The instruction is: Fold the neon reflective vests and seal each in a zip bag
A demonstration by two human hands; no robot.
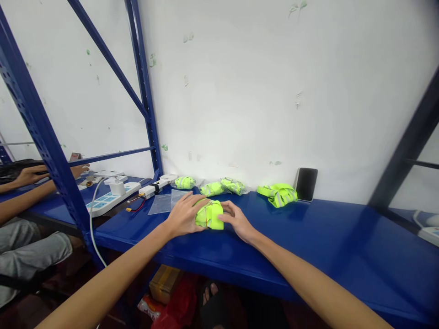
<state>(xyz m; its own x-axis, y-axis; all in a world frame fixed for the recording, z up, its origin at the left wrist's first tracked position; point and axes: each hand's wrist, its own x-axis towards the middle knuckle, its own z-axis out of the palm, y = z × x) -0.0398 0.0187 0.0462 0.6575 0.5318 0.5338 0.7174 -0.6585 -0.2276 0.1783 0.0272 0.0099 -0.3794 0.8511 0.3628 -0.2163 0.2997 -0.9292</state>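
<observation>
A folded neon-yellow reflective vest (210, 215) lies on the blue metal shelf (308, 242), held between my two hands. My left hand (185, 214) grips its left side from above, and my right hand (236, 221) presses against its right side. Along the wall behind stand several more bundled neon vests, some in clear plastic, including one (184, 183) and a looser one (277, 194). A flat clear plastic bag (159, 204) lies just beyond my left hand.
A black tablet or phone (306, 184) leans on the wall. To the left are a white power strip (113, 198), cables and a small white fan (168, 179). Past a blue steel upright (44, 132), a co-worker's hands (30, 176) work at the neighbouring shelf.
</observation>
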